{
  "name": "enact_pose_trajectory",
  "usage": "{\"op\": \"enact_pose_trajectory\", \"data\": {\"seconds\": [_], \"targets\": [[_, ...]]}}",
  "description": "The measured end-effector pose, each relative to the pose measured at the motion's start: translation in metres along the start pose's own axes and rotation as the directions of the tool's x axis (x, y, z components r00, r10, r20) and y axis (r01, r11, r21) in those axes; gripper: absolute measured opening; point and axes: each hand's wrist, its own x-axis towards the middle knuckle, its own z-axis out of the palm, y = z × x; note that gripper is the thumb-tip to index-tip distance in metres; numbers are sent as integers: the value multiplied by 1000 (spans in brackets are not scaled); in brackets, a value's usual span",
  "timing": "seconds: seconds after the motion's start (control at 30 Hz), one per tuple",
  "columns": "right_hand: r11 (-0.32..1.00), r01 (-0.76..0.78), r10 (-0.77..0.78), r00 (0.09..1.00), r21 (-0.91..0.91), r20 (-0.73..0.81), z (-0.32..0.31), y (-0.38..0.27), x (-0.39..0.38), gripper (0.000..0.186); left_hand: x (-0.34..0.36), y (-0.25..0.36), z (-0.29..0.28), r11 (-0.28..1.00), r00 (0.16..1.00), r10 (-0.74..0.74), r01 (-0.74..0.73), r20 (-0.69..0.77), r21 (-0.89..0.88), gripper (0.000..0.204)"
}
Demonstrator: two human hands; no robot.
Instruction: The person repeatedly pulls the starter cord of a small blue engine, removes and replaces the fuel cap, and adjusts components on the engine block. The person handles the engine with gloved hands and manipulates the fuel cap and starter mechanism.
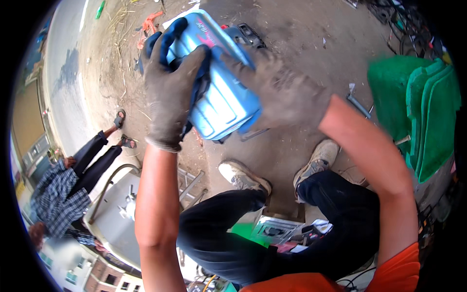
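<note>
While a person in a checked shirt [61, 197] sits at the far left, bent sideways by the lens, I see a small green object [100, 9] on the ground near the upper edge. Just right of that person stands a pale tub [109, 204] with a curved rim, a white fitting [129, 209] inside it. Higher up, a crumpled orange scrap [151, 22] lies on the dirt.

Next comes the left hand [172, 82] in a grey glove with dark blue fingers; its grip is grasping the left side of a light-blue casing [221, 104]. That casing sits raised and tilted between the two hands, above the bare ground, with ribs showing along its lower part. Below it, the worker's left shoe [243, 176] is planted on the ground, and beyond its upper end lies a dark object [250, 36]. Lower down, between the legs, there's a silvery metal box [277, 228].

The right hand [287, 90], gloved too, lies against the casing's right side; blurred as it is, I can't tell how tightly that grip closes. Under it is the right shoe [318, 155]. Farther right, a metal rod [359, 104] rests near a big green plastic container [389, 85], with dark tangled cables [406, 36] above that.
</note>
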Motion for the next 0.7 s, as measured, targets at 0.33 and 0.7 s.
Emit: {"op": "enact_pose_trajectory", "data": {"seconds": [0.33,0.7], "targets": [[945,-319,267,878,71,397,-58,-48,8,94,-30,-19,-15,924,974,110,-27,-199,382,66],[774,-626,593,769,94,239,-33,-80,-4,73,-22,-25,-2,923,984,101,-38,-146,383,101]]}}
